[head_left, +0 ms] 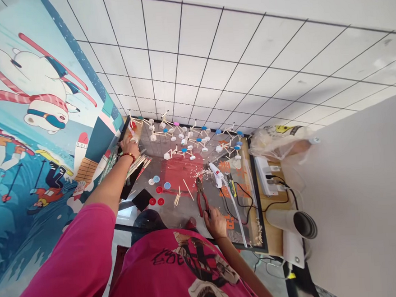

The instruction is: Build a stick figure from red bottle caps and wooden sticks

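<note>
My left hand (130,147), with a beaded bracelet at its wrist, reaches to the back left corner of the table. Its fingers look closed by a small white round piece (134,140); what they grip is unclear. My right hand (216,223) rests near the front edge, fingers closed round the handle end of red-handled pliers (202,199), whose jaws point away from me. Thin wooden sticks (177,199) lie left of the pliers. Red bottle caps (159,189) and blue caps (167,185) are scattered further left. A white glue gun (216,174) lies right of the jaws.
Several small stick-and-cap models (184,142) stand along the back. A yellow cutter knife (232,185) and black cables lie right of the glue gun. Beyond the table's right rim are a power strip (266,175), stacked paper cups (291,221) and a plastic bag (279,143).
</note>
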The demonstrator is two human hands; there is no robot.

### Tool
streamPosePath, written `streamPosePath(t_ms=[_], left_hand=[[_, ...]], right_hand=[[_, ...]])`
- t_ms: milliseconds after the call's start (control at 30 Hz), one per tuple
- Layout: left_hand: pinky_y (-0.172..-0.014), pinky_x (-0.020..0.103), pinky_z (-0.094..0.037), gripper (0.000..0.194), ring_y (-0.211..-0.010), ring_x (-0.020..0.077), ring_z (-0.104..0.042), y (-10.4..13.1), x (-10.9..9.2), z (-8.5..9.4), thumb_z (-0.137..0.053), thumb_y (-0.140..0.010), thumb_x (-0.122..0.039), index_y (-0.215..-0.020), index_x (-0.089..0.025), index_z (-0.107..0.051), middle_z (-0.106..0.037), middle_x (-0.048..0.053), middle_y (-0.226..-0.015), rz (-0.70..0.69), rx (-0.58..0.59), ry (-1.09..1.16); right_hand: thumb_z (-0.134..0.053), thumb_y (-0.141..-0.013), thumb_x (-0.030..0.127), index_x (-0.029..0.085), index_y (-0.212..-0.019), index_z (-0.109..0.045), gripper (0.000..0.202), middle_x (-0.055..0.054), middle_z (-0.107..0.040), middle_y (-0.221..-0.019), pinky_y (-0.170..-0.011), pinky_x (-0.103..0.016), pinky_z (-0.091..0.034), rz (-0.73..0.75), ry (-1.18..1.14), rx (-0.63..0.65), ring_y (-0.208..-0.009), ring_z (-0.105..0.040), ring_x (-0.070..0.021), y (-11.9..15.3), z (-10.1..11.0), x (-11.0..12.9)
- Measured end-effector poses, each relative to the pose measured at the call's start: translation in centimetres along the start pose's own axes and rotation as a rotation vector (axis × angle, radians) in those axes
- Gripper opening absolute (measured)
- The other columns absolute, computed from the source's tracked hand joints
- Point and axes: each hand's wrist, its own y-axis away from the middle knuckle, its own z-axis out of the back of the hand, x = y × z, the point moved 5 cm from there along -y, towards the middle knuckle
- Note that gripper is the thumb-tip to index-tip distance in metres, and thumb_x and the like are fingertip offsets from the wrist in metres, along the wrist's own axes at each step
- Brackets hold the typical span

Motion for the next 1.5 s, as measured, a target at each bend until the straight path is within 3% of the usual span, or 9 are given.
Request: streamPosePath(t_ms=[133, 267, 367, 500, 667, 833, 1067, 1233, 1500], left_hand=[[-0.112, 0.055, -0.035, 0.010, -0.131, 0.0284, -0.049, 1.8, -0.7, 0.2, -0.074, -0.076, -0.016, -0.079, -0.015, -0.064, -0.069, 0.008, -0.111, 0.097, -0.048, 0.347], [-0.101, 0.047, -0.050, 0.010, -0.110, 0.0236, -0.066, 6.9, -1.4, -0.2, -0.067, -0.079, -0.011, -0.076, -0.018, -0.061, -0.073, 0.005, -0.098, 0.209, -0.017, 0.718], [-0.102, 0.052, -0.050, 0.012, -0.112, 0.0255, -0.068, 11.3, -2.1, -0.8, -0.063, -0.081, -0.008, -0.076, -0.019, -0.059, -0.075, 0.004, -0.102, 0.249, 0.073, 0.935], [-0.113, 0.056, -0.038, 0.019, -0.123, 0.0281, -0.062, 15.5, -3.4, -1.9, -0.058, -0.081, -0.002, -0.080, -0.020, -0.063, -0.076, 0.002, -0.103, 0.337, 0.257, 1.361], [-0.116, 0.059, -0.032, 0.021, -0.131, 0.0295, -0.056, 17.4, -4.3, -2.2, -0.054, -0.082, -0.002, -0.081, -0.021, -0.064, -0.077, 0.002, -0.100, 0.401, 0.309, 1.386], [-0.113, 0.055, -0.039, 0.020, -0.127, 0.0287, -0.059, 18.1, -4.0, -2.1, -0.052, -0.083, -0.003, -0.081, -0.020, -0.063, -0.076, 0.003, -0.096, 0.479, 0.292, 1.338], [-0.088, 0.034, -0.056, 0.024, -0.104, 0.0222, -0.067, 18.2, -1.9, -2.1, -0.050, -0.090, -0.010, -0.103, -0.018, -0.069, -0.072, 0.011, -0.111, 0.553, 0.183, 1.252], [-0.069, 0.031, -0.058, 0.021, -0.086, 0.0205, -0.067, 17.7, 0.7, -2.1, -0.051, -0.095, -0.022, -0.107, -0.015, -0.066, -0.071, 0.014, -0.100, 0.643, 0.110, 1.179], [-0.059, 0.028, -0.057, 0.021, -0.073, 0.0182, -0.066, 17.2, 3.4, -1.8, -0.047, -0.097, -0.022, -0.104, -0.014, -0.066, -0.069, 0.012, -0.085, 0.750, 0.001, 1.075]], right_hand=[[-0.040, -0.100, 0.036, 0.014, -0.105, -0.062, 0.032, -0.010, -0.066, -0.087, -0.066, -0.028, -0.038, -0.006, 0.000, 0.009, -0.075, -0.059, -0.0200, 0.0, 0.0, 0.0], [-0.040, -0.100, 0.036, 0.013, -0.104, -0.062, 0.032, -0.009, -0.066, -0.087, -0.066, -0.028, -0.038, 0.000, -0.006, 0.018, -0.076, -0.059, -0.0201, 0.1, -0.1, 0.0], [-0.040, -0.100, 0.035, 0.013, -0.107, -0.061, 0.032, -0.009, -0.065, -0.087, -0.066, -0.028, -0.037, 0.003, -0.008, 0.023, -0.075, -0.059, -0.0200, 0.1, 0.0, 0.0], [-0.041, -0.100, 0.035, 0.012, -0.107, -0.061, 0.032, -0.010, -0.065, -0.089, -0.067, -0.029, -0.037, 0.007, -0.010, 0.021, -0.077, -0.058, -0.0204, 0.1, 0.2, 0.0], [-0.042, -0.099, 0.036, 0.013, -0.107, -0.062, 0.031, -0.009, -0.064, -0.086, -0.065, -0.028, -0.035, 0.011, -0.016, 0.023, -0.074, -0.057, -0.0195, 0.1, 0.3, 0.0], [-0.041, -0.099, 0.036, 0.013, -0.106, -0.062, 0.032, -0.009, -0.065, -0.087, -0.066, -0.028, -0.036, 0.017, -0.030, 0.007, -0.075, -0.058, -0.0200, 0.0, 0.4, 0.1], [-0.041, -0.099, 0.037, 0.013, -0.105, -0.063, 0.033, -0.010, -0.066, -0.087, -0.065, -0.027, -0.037, 0.024, -0.055, -0.006, -0.076, -0.060, -0.0200, 0.0, 0.0, -0.1], [-0.042, -0.099, 0.036, 0.013, -0.104, -0.063, 0.032, -0.010, -0.067, -0.088, -0.066, -0.028, -0.037, 0.016, -0.055, -0.018, -0.075, -0.060, -0.0197, 0.1, -0.2, -0.2], [-0.041, -0.099, 0.036, 0.012, -0.105, -0.064, 0.033, -0.010, -0.067, -0.087, -0.066, -0.028, -0.036, 0.016, -0.048, -0.010, -0.075, -0.060, -0.0202, 0.0, 0.0, -0.1]])
